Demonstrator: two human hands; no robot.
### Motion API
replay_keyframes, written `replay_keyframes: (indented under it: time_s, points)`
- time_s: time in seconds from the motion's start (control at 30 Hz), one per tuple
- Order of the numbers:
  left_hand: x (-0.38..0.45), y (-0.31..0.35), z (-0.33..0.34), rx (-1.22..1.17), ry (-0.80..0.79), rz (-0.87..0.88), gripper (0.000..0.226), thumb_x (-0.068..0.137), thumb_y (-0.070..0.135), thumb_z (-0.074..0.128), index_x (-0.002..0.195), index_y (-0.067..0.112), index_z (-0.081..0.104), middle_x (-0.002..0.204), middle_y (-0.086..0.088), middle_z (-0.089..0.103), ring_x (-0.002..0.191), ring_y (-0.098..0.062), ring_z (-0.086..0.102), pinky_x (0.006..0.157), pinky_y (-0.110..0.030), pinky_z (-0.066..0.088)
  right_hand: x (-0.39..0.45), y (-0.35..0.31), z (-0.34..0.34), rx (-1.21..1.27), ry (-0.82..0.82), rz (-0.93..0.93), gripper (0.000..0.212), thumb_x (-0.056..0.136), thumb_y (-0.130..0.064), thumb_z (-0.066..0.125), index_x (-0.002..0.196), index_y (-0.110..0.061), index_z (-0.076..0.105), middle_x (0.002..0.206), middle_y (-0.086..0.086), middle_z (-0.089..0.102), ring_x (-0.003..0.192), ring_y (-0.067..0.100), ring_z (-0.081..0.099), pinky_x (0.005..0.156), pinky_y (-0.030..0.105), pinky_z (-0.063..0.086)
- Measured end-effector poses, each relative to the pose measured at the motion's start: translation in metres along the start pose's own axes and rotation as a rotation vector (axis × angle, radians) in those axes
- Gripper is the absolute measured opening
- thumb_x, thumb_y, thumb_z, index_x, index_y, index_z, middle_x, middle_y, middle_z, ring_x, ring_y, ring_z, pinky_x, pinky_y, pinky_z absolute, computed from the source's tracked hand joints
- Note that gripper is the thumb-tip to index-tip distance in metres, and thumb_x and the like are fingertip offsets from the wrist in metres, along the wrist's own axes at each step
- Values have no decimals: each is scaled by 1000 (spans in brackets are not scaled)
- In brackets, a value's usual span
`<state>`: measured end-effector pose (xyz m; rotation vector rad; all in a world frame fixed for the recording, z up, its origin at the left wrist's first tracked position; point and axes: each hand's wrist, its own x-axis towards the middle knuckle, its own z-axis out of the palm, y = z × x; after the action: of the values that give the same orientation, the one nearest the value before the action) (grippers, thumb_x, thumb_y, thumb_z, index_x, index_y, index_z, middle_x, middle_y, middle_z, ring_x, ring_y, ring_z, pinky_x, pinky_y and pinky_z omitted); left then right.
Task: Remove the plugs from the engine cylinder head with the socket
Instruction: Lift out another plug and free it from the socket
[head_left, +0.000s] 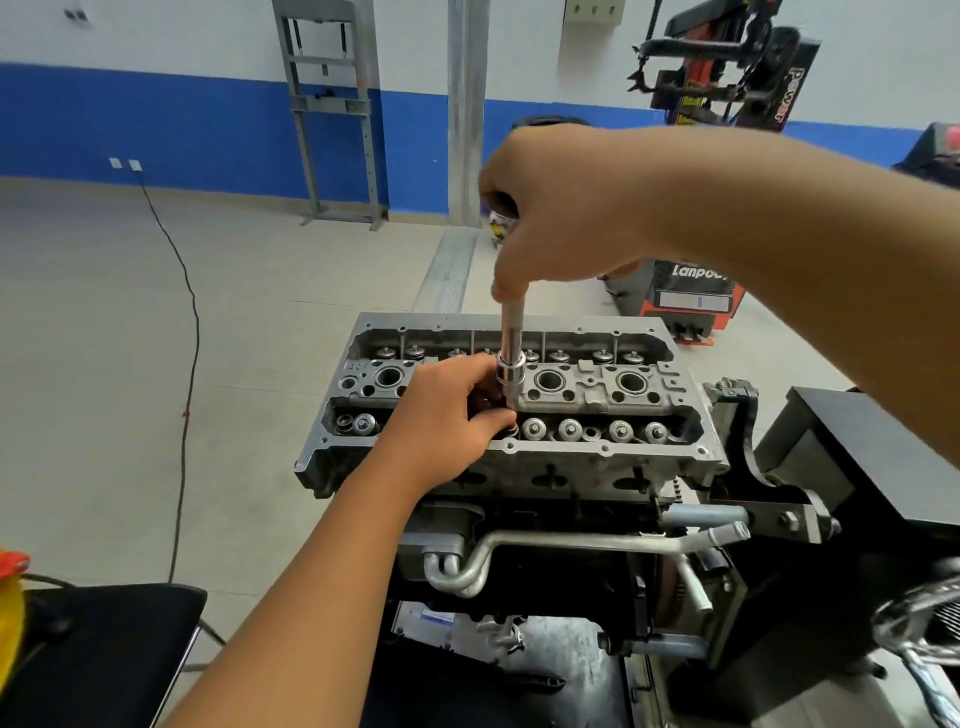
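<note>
1 head-worn wide view looks forward and down, seemingly close over the cylinder head.

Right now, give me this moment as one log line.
right hand: grips extension bar top | socket: upright at second plug well | left hand: steadies socket | cylinder head: on stand

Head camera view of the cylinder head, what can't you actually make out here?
- Plug under the socket: hidden in its well, head view.
- Tool handle: covered by the right hand.
- Left hand fingertips: tucked behind the socket, grip unclear.
- Cylinder head near-left valves: covered by the left hand.
</note>
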<state>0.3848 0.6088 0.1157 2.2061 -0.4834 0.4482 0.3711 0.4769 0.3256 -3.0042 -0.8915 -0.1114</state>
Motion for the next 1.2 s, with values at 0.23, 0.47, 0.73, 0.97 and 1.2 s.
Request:
replay_keyframes:
  time_s: [0.23, 0.47, 0.73, 0.97, 1.2]
  points:
    - [1, 1, -2, 10, -17, 14, 16, 82, 10, 87, 92, 15, 76, 90, 1, 72, 87, -17, 66, 83, -30, 52, -9, 1, 16, -86, 171, -119, 42, 88, -40, 73, 70, -19, 41, 67, 2, 46, 57, 22, 41, 51, 30, 29]
    - [-1, 3, -5, -58, 3, 11, 30, 80, 5, 77, 84, 33, 69, 71, 21, 63, 65, -2, 58, 63, -10, 42, 14, 10, 15, -140, 209, -212, 28, 84, -35, 69, 74, -21, 48, 66, 0, 49, 60, 22, 44, 51, 28, 30]
    - [-3, 11, -8, -414, 26, -27, 27, 92, 54, 59, 99, 32, 72, 77, 7, 65, 73, -4, 58, 65, -14, 47, -1, 7, 40, -268, 594, -56, 70, 94, -82, 33, 65, -20, 47, 56, -2, 46, 46, 18, 42, 48, 26, 24]
    - [36, 73, -20, -536, 136, 64, 20, 77, 9, 71, 80, 27, 62, 64, 17, 66, 62, 2, 60, 56, -16, 48, -10, 16, 54, -229, 782, 39, 52, 97, -62, 39, 72, -17, 49, 54, -3, 33, 46, 15, 26, 50, 26, 13]
    - [53, 91, 1, -540, 252, 18, 22, 76, 11, 49, 63, 29, 45, 48, 19, 47, 46, -3, 37, 47, -19, 30, -12, 27, 46, -197, 731, -31, 42, 89, -55, 47, 66, -20, 45, 52, -3, 39, 45, 13, 33, 50, 27, 16]
